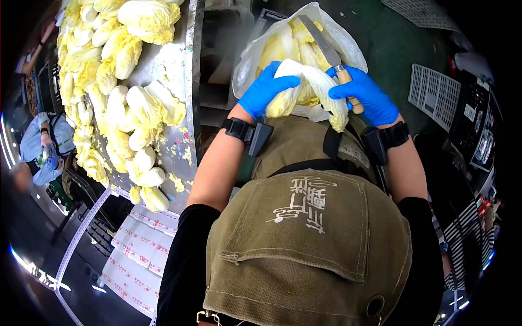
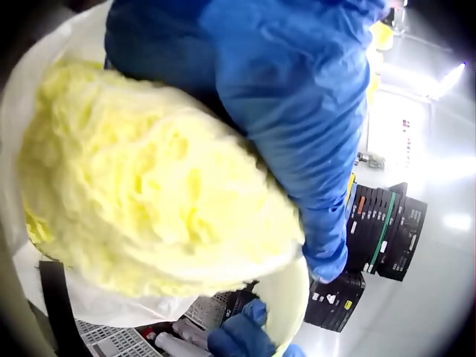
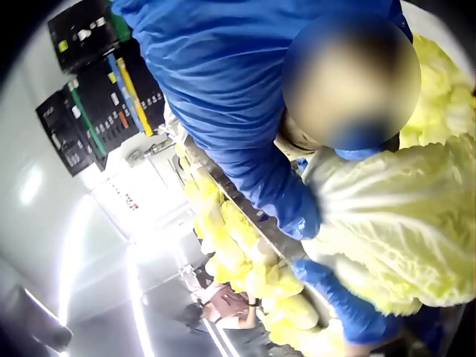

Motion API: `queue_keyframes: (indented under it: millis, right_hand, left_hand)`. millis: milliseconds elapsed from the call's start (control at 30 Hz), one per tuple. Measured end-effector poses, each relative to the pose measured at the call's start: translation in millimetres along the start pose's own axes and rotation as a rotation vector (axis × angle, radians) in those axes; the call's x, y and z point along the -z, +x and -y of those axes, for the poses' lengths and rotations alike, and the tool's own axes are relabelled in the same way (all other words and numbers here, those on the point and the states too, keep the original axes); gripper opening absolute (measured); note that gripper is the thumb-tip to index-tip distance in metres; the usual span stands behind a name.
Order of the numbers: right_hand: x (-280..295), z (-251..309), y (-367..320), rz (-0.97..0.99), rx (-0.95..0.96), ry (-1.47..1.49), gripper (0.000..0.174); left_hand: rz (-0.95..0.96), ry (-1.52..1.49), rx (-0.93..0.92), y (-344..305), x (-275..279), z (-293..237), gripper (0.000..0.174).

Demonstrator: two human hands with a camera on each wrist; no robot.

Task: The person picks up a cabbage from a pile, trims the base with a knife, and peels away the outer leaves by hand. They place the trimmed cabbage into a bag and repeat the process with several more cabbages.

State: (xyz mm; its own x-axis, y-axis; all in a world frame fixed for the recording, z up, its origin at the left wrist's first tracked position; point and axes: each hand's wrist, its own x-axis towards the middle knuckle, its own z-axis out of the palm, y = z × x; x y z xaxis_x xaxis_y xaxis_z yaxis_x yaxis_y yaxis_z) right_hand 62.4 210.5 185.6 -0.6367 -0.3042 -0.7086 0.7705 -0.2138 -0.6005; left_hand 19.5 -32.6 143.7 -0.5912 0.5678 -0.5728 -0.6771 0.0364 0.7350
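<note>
My blue-gloved left hand grips a napa cabbage, whose frilly yellow top fills much of the left wrist view. In my right hand, also gloved in blue, is a knife with a wooden handle, its blade pointing up and away. The same hand's thumb presses on a pale cabbage leaf that bends down from the white base. Broad white veins show on that leaf in the right wrist view. Beneath both hands stands a container lined with a white plastic bag, with yellow cabbage leaves inside.
On the left, a metal table bears a heap of napa cabbages. White printed boxes are stacked below it. A white plastic grid crate lies at the right, near black crates. Another person is at the far left.
</note>
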Motion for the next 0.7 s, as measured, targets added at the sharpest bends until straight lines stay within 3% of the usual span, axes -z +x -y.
queue_keyframes:
  millis: [67, 167, 200, 300, 433, 467, 567, 600, 700]
  right_hand:
    - [14, -2, 2, -0.01, 0.018, -0.183, 0.043]
    - [20, 1, -3, -0.094, 0.037, -0.221, 0.042]
    - [21, 2, 0, -0.119, 0.024, -0.278, 0.041]
    - [22, 0, 7, -0.197, -0.028, -0.445, 0.039]
    - [-14, -5, 8, -0.446, 0.357, -0.272, 0.028]
    - [-24, 1, 3, -0.383, 0.313, -0.174, 0.036]
    - [-41, -11, 9, -0.294, 0.473, -0.293, 0.053]
    - [-37, -16, 15, -0.354, 0.51, -0.421, 0.066]
    - [-38, -23, 19, -0.301, 0.507, -0.352, 0.067]
  left_hand:
    - [0.049, -0.026, 0.091, -4, 6, 3, 0.051]
    - [0.032, -0.53, 0.27, -12, 16, 8, 0.06]
    - [0.034, -0.517, 0.22, -13, 18, 6, 0.068]
    - [0.187, -0.767, 0.113, -8, 12, 2, 0.065]
    - [0.043, -0.899, 0.046, -3, -19, -9, 0.067]
    - [0.0, -0.825, -0.014, 0, -22, -6, 0.061]
    - [-0.029, -0.659, -0.168, -3, -40, -14, 0.05]
    - [-0.01, -0.632, -0.166, -4, -41, -15, 0.052]
    - [0.051, -0.582, -0.114, 0, -40, -16, 0.053]
